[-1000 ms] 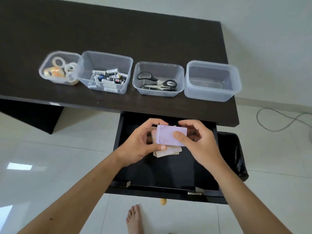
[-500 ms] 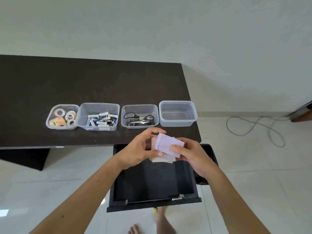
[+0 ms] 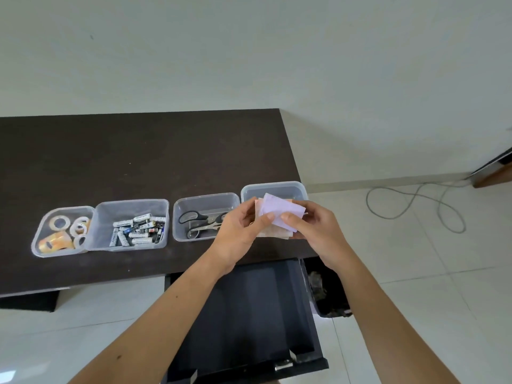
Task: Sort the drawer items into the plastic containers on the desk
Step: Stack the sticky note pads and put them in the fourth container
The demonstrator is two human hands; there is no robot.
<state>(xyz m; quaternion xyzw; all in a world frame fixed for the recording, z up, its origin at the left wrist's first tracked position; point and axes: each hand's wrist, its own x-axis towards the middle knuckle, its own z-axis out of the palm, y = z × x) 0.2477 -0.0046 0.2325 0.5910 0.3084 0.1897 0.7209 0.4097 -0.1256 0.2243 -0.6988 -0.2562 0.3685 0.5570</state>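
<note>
While both hands, left [image 3: 238,231] and right [image 3: 313,225], grasp the stack of paper notes [image 3: 279,214] over the rightmost container [image 3: 273,188] on the table [image 3: 138,156], tape, batteries and scissors sit sorted; the drawer [image 3: 249,314] looks empty, so one drop appears to remain

Even, soft daylight fills the room; no lamp shows and no hard beam falls anywhere. The pale wall [image 3: 249,51] and tiled floor [image 3: 415,273] read bright, slightly washed out, while the dark desk [image 3: 138,151] keeps a dull sheen without glare. A broad, soft shadow spreads on the wall and floor to the right of the desk. The open drawer [image 3: 249,314] is dim inside. 1 bright reflection sits on the floor at lower left. My left hand [image 3: 235,234] and right hand [image 3: 313,228] are slightly soft. Wide-angle distortion bends the desk edge and stretches my forearms at the frame's border.
</note>
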